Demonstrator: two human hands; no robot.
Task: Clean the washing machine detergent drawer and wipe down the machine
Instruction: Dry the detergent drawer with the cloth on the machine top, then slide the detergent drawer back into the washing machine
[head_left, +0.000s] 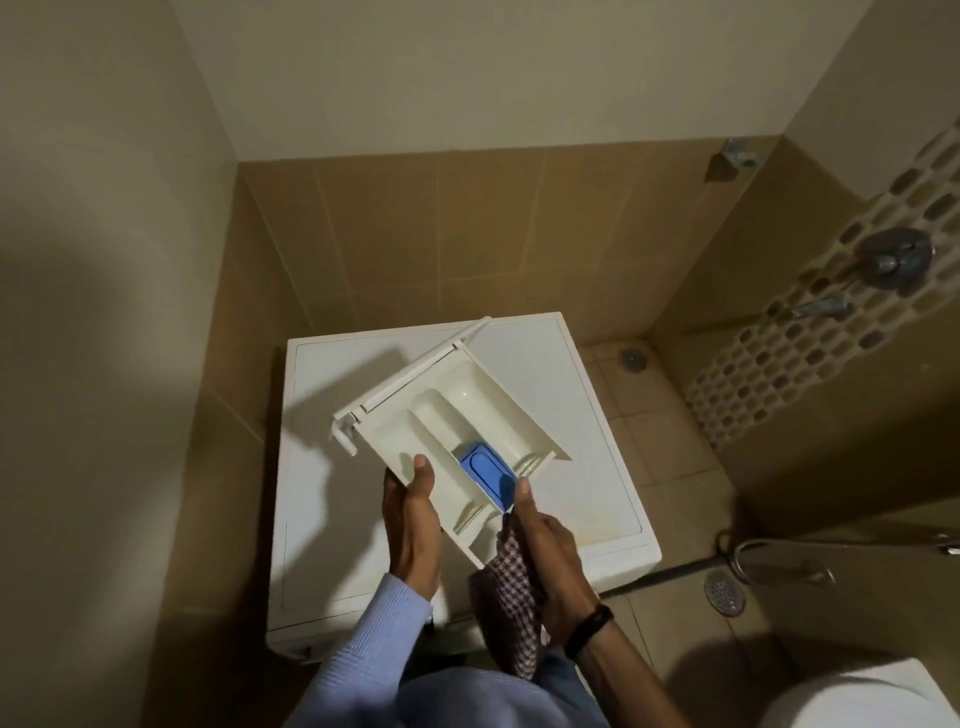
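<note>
A cream detergent drawer (457, 410) with a blue insert (485, 467) is held tilted above the white washing machine top (571, 395). My left hand (410, 514) grips the drawer's near left edge, thumb inside the compartment. My right hand (545, 540) holds the drawer's near right end by the blue insert and also clutches a checked cloth (511, 603) that hangs down below the drawer.
Tiled walls close in on the left and behind the machine. A floor drain (724, 591) and a hose lie on the tiled floor at right. Shower fittings (891, 260) sit on the right wall. A white toilet edge (862, 696) shows bottom right.
</note>
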